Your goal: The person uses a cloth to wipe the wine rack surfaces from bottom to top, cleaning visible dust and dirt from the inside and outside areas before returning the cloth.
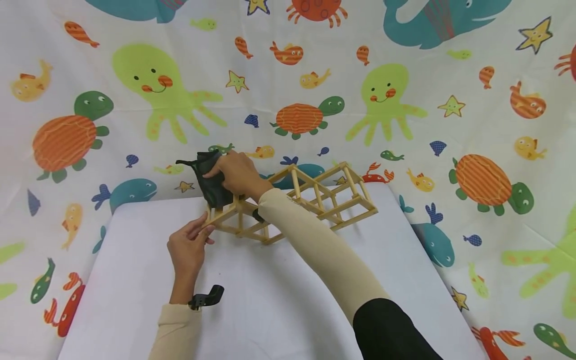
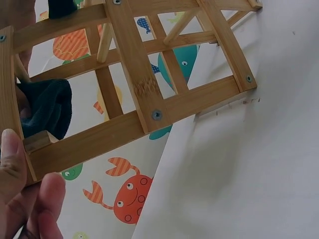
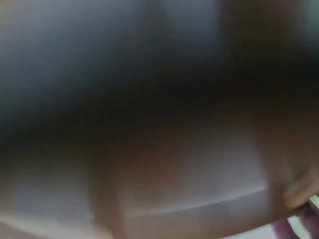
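A light wooden rack of slats and dowels [image 1: 360, 201] stretches in a zigzag along the back of the table. My left hand [image 1: 188, 245] pinches the corner of its left end between thumb and fingers; in the left wrist view the thumb [image 2: 11, 152] lies on the slat's edge. Over that same end, my right hand [image 1: 238, 172] grips a dark green cloth [image 1: 210, 187], which hangs down against the wood. Part of the cloth [image 2: 52, 107] shows between the slats from below. The right wrist view is mostly blurred.
The rack stands on a white table [image 1: 252, 300]. Behind it hangs a white curtain [image 1: 198, 65] printed with sea animals, which also shows at both sides of the table. Screw heads [image 2: 157, 115] mark the rack's joints.
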Available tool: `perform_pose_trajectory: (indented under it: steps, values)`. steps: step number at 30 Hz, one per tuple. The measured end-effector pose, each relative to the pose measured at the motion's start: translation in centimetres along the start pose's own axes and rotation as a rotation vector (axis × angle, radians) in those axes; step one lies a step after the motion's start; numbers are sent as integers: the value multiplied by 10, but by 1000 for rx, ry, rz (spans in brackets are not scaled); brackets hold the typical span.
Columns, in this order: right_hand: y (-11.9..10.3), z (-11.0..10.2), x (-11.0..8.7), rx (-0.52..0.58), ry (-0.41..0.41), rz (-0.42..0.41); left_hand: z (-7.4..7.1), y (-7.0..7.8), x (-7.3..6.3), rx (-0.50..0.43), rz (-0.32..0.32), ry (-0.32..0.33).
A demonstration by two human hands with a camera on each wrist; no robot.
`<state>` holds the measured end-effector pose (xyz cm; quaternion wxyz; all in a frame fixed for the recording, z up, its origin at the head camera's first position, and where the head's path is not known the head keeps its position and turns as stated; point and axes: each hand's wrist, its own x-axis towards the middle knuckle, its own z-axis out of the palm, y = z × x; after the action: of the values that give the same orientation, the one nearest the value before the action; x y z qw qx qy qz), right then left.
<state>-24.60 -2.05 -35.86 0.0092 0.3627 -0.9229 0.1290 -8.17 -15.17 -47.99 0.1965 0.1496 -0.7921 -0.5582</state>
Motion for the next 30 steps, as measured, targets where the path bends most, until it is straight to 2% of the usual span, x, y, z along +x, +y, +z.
perform_pose_trajectory:
  steps: [2,5,7,9,13,20,24,28,30]
  values:
    - [1,1,-1,-7,96,7,0,-1,-1,9,-5,-4]
    - [2,-2,-4,63,250,40,0,-1,-2,14,-1,-5]
    - [2,-6,-6,128,289,52,0,-1,-2,17,6,-3]
    - [1,-9,-6,154,242,39,0,0,-2,20,18,6]
    - [-1,-8,-6,75,49,-25,2,-1,-4,15,31,36]
    - [-6,-1,-5,-70,6,-89,6,-2,-7,-9,52,79]
    - [-8,-7,-6,-137,-140,-136,8,-1,-9,-15,20,96]
    - [-7,-14,-10,-33,-282,-185,10,-1,-11,-4,17,109]
    - [-6,-17,-11,42,-274,-185,10,-2,-11,-9,31,115]
